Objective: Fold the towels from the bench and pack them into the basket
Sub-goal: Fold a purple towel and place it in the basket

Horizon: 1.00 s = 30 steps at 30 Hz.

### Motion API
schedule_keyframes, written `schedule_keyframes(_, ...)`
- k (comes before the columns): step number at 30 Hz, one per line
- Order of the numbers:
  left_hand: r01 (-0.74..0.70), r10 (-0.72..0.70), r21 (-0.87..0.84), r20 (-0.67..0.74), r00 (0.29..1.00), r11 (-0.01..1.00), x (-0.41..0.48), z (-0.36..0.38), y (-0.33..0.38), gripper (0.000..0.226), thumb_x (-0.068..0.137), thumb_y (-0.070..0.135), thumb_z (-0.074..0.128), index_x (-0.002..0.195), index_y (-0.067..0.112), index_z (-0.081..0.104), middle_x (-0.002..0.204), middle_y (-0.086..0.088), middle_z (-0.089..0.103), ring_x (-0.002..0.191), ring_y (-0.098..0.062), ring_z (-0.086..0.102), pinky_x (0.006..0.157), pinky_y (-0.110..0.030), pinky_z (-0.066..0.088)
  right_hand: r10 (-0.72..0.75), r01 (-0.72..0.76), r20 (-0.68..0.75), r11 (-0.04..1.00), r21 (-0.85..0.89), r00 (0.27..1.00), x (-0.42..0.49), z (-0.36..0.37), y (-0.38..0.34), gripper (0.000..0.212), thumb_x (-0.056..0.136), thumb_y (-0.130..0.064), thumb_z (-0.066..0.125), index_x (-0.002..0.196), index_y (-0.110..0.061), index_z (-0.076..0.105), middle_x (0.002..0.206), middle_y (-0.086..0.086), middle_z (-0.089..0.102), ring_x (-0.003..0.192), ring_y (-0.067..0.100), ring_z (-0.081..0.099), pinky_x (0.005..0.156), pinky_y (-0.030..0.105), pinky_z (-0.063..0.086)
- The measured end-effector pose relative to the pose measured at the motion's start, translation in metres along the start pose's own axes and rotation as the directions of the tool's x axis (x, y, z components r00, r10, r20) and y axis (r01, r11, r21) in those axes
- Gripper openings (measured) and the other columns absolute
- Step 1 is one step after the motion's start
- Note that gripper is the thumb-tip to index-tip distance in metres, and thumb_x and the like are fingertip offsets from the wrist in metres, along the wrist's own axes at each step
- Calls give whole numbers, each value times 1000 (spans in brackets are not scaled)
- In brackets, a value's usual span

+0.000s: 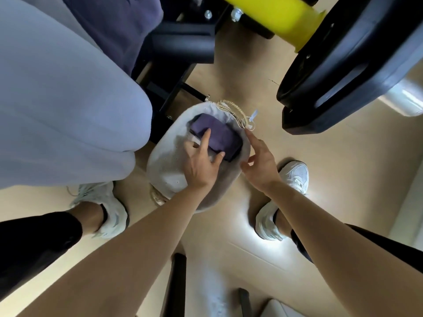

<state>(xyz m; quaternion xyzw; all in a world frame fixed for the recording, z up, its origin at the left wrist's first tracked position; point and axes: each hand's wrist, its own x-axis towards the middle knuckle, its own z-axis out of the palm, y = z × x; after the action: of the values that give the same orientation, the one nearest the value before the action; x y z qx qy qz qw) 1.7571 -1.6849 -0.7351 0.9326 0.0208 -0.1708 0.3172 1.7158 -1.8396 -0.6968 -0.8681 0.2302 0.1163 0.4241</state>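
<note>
Your left hand (201, 165) presses folded purple towel (217, 137) into far end of cloth-lined woven basket (160, 165) on floor; your right hand (259, 162) open, index fingertip at basket rim.

Head view, looking down at floor. Basket (160, 161) w/ pale fabric liner sits between two white shoes. Folded purple towel (219, 136) lies inside, toward far end. Left hand (201, 163) rests flat on towel, fingers spread. Right hand (258, 163) open, index fingertip at basket rim near woven handle (233, 108). Pale blue towel (64, 99) hangs at left.
</note>
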Motion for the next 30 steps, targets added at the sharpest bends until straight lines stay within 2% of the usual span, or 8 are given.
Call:
schedule_keyframes(4,-303,353,289,-140,925,908,-6,-2,1,58,86,54,66,138,29,60,147,-13,48,132,-36,44,105,-47,43,0,0,4,1000,23,1000,-3,1,0,89,78,7,61,154,-30,32,120,-8,47,79,25,65,86,32,56)
schedule_keyframes(6,-287,334,335,-91,938,897,6,3,7,68,87,60,61,146,26,52,159,-14,39,147,-37,34,115,-48,35,-5,5,9,1000,23,1000,-3,1,0,89,79,7,61,154,-31,32,119,-10,46,80,23,65,86,31,55)
schedule_keyframes(11,-186,182,286,43,982,940,26,21,8,90,86,61,66,157,17,35,167,-18,22,155,-38,17,123,-49,24,-32,32,-9,999,-3,999,-6,4,-1,87,80,6,60,154,-27,31,125,-4,50,91,23,64,90,32,54)
schedule_keyframes(18,-87,74,324,51,996,942,30,20,18,94,78,66,68,156,28,33,169,-7,19,154,-32,17,117,-52,33,-32,36,58,997,-64,998,-2,-1,0,88,80,5,61,155,-25,28,139,3,48,107,28,63,99,33,49)
schedule_keyframes(23,-191,149,314,154,977,930,24,-18,21,88,83,60,68,156,25,34,167,-9,25,152,-34,24,120,-47,30,-5,28,176,991,-129,984,-2,-23,-17,86,82,-5,65,155,-31,27,143,7,47,118,29,57,103,40,49)
schedule_keyframes(25,-256,213,280,174,961,925,12,-46,24,78,85,55,68,151,22,43,161,-9,39,146,-32,38,114,-46,39,1,34,169,979,-202,986,-8,-35,-28,77,84,-12,68,152,-29,35,140,8,48,110,31,61,100,38,49)
schedule_keyframes(28,-407,370,277,175,912,871,-23,-96,31,55,87,48,67,134,22,61,133,-2,66,118,-25,63,88,-39,54,-32,69,135,958,-279,990,-17,-51,-54,55,87,-18,68,140,-21,53,135,10,54,108,31,63,94,29,44)
schedule_keyframes(30,-522,487,301,190,853,798,-50,-134,37,45,86,46,64,126,23,66,114,1,72,100,-23,69,74,-34,53,-65,94,113,958,-272,991,-23,-60,-81,39,88,-19,67,128,-18,64,127,8,62,107,28,63,90,25,42)
